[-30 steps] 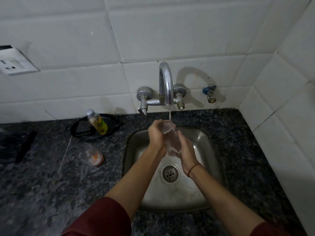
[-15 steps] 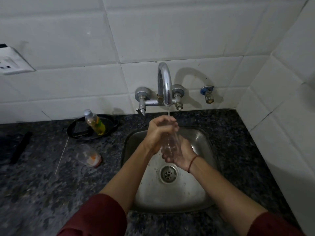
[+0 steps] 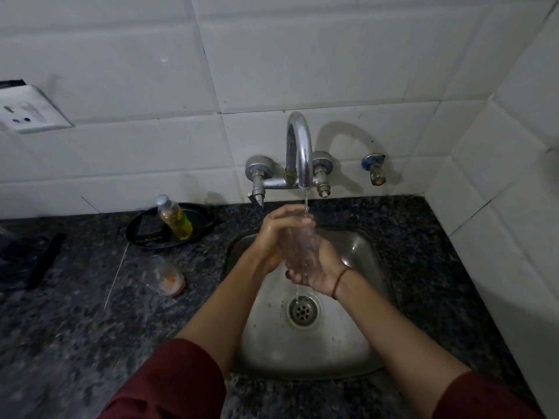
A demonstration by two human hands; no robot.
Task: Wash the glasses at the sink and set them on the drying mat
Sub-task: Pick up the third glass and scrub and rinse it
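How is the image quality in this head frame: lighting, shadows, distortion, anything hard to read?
Head view: dim overall, the dark counter losing detail; the tap throws a hard arched shadow on the tiles to its right; wide-angle bending curves the tile lines near the edges; the clear glass between left hand and right hand is hard to outline.

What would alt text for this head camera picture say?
Two hands, left hand and right hand, hold a clear glass under a running tap over a steel sink. Another glass lies on the dark counter.
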